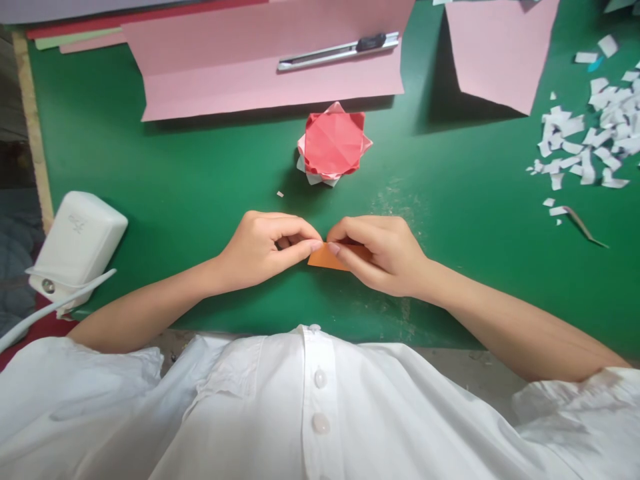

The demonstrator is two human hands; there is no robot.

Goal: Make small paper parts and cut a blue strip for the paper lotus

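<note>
Just below the middle of the frame, over the tabletop (210, 167), I see the orange paper (327, 257). The left hand (267, 245) pinches its upper-left corner; the right hand's (387, 253) fingers close on its top edge, fingertips nearly meeting. I'd align the edges before pressing, keeping both pinches light. Beyond, upper centre, the red paper piece (335, 143) sits clear of the fingers.

Orange paper (326, 257) partly behind right hand (387, 253)

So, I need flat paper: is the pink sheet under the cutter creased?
Creased: the pink sheet has a lengthwise line where its sides bend.
</note>
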